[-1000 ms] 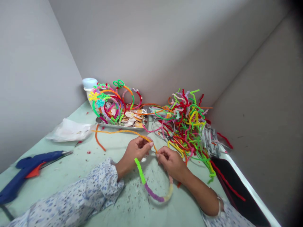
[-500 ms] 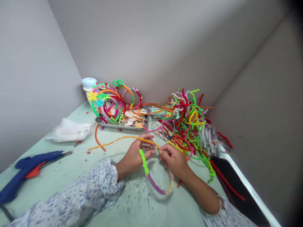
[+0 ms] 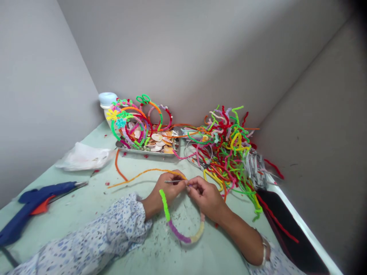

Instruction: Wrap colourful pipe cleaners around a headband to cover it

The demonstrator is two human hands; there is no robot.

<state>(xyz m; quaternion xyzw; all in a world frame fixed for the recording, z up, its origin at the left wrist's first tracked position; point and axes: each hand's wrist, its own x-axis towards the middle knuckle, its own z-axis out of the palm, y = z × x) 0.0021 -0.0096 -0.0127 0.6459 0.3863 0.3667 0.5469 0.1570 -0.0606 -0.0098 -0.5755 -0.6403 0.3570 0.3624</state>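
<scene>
Curved, fuzzy multicoloured band [image 3: 178,235], lower centre, pinched by right hand [image 3: 208,194]; left hand [image 3: 169,191] pinches fuzzy orange stem [image 3: 155,169], probably best kept taut.

Soft light grades into diagonal shadow across the back wall [image 3: 160,53], with the upper-right corner black.

Looking forward and down from the wearer's head, facing across the table [image 3: 160,254] from above its near side, taking in both hands [image 3: 208,195] close by and reaching grey walls [image 3: 177,57] beyond.
</scene>
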